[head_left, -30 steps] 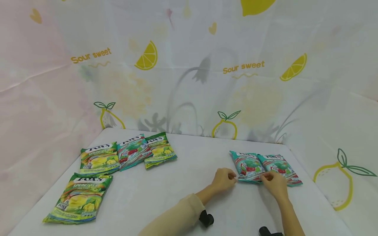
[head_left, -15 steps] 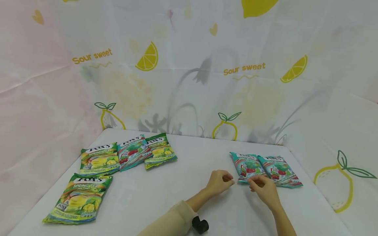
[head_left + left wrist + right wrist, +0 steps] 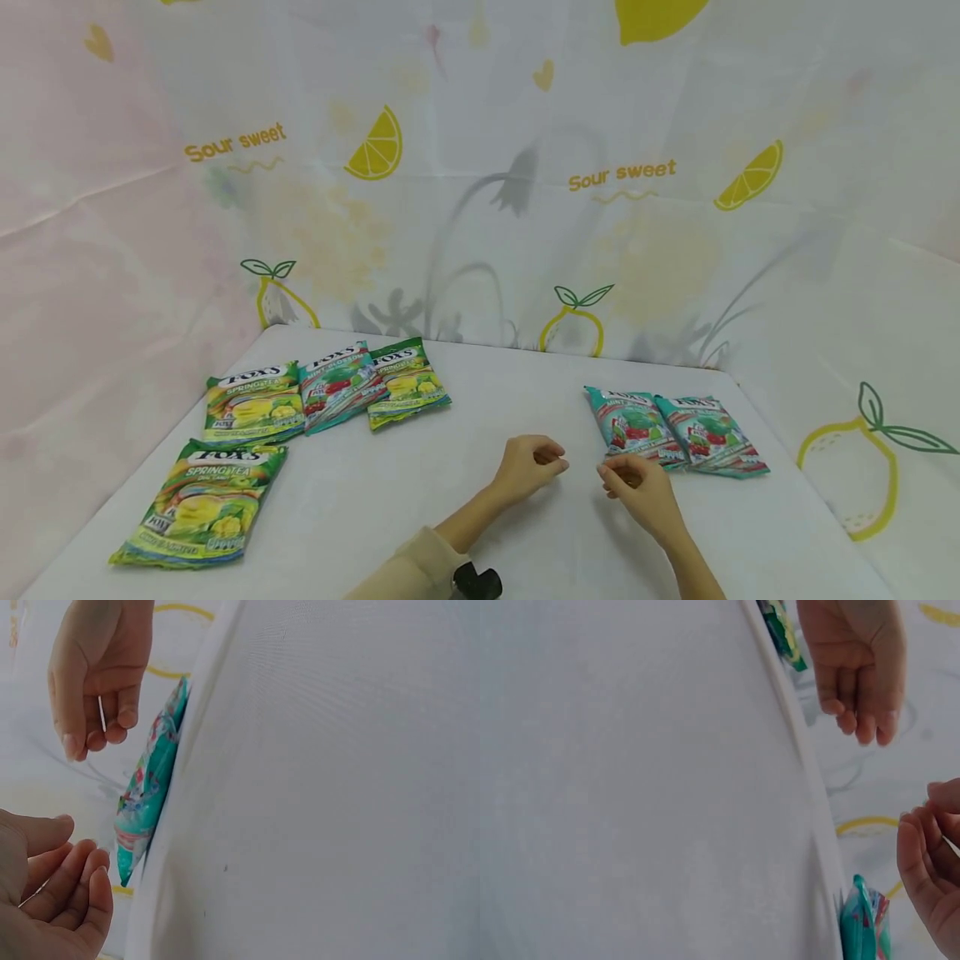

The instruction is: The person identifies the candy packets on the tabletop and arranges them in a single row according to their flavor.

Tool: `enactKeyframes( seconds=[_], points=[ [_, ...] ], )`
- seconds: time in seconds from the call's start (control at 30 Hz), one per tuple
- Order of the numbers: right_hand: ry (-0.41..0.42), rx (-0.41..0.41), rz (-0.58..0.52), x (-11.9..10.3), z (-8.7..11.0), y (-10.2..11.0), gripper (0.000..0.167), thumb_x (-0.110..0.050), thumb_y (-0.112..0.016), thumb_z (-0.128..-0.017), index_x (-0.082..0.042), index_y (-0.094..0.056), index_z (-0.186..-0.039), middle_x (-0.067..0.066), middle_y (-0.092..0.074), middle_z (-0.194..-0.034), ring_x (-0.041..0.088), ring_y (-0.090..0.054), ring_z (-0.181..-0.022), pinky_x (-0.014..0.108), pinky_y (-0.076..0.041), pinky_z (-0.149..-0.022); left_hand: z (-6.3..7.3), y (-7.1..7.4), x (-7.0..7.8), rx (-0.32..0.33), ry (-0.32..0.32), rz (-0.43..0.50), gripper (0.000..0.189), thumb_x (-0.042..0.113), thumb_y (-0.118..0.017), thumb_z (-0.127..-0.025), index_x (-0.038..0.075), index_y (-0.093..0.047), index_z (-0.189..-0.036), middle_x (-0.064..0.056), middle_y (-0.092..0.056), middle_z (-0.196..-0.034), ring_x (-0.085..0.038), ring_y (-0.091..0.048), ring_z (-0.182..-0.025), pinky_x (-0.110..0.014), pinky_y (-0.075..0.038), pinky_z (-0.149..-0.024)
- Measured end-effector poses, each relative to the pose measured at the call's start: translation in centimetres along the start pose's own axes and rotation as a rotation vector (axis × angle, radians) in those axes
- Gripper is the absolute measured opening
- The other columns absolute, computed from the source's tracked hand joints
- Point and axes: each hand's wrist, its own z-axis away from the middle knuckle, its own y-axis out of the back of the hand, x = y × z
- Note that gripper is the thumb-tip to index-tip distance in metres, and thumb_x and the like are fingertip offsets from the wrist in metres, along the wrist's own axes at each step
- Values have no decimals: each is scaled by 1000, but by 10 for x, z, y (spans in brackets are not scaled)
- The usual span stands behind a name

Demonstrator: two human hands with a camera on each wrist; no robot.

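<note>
From where I sat this looked like a lull between grips: the left hand [image 3: 527, 468] and the right hand [image 3: 637, 492] hung over the white table [image 3: 360, 517], facing each other with a gap between, neither one carrying anything. My guess was a put-down had just been finished, and the next move called for picking a target and spreading thumb from fingers enough to take an edge. Grip-wise, the left had loosely bent fingers with the thumb a bit apart, touching nothing. The right was bent much the same, though I couldn't tell if thumb and fingertips met. Nearest of the goods was the front Spring Tea bag [image 3: 198, 504], flat over on the left. Then the left mint bag [image 3: 636, 425], its lower edge partly behind the right hand in the head view; the left wrist view had them looking apart. The right mint bag [image 3: 708, 433] lay snug against it. Further back on the left, the middle mint bag [image 3: 341, 387] sat between the rear-left Spring Tea bag [image 3: 255, 407] and the rear-right Spring Tea bag [image 3: 408, 385], edges meeting. Behind it all, lemon-print cloth [image 3: 465, 92].
</note>
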Motion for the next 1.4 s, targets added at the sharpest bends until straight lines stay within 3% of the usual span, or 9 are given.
enactKeyframes(
  seconds=[0.17,0.6,0.77,0.93,1.1,1.4],
  points=[
    [10,-38,-45,-6,1,-12,7,-2,-66,-85,5,-65,-85,13,-65,-77,14,-61,-60,24,-53,-55,5,14,-3,27,3,7,13,2,-71,-80,-9,-68,-88,-14,-70,-78,-17,-66,-68,-17,-49,-62],
    [118,-159,-74,-20,2,-38,7,-1,-65,-85,6,-64,-86,16,-64,-75,14,-60,-58,26,-52,-54,18,51,0,69,23,0,14,4,-70,-82,-7,-68,-90,-12,-70,-80,-16,-65,-69,-20,-51,-64],
    [170,-209,-80,-38,7,-44,5,4,-63,-85,9,-62,-84,22,-63,-73,15,-60,-57,27,-52,-53,21,59,1,94,29,19,14,4,-70,-82,-7,-68,-89,-12,-70,-81,-18,-65,-69,-20,-51,-63],
    [210,-255,-111,-63,13,-46,6,5,-62,-85,10,-61,-84,22,-62,-71,14,-59,-57,25,-52,-53,29,71,19,121,50,22,8,-2,-69,-81,-8,-67,-87,-16,-69,-81,-27,-65,-70,-22,-51,-62],
    [205,-288,-126,-69,15,-54,6,5,-61,-85,10,-61,-83,24,-62,-71,14,-59,-58,25,-52,-54,39,83,37,132,59,8,5,-7,-67,-80,-8,-66,-85,-21,-68,-79,-30,-65,-70,-23,-51,-63],
    [236,-363,-158,-79,17,-71,6,6,-60,-85,12,-60,-83,26,-61,-71,10,-58,-58,22,-51,-54,50,90,-2,191,51,10,12,4,-70,-82,-6,-68,-89,-12,-69,-79,-15,-64,-69,-23,-52,-64]
  ],
)
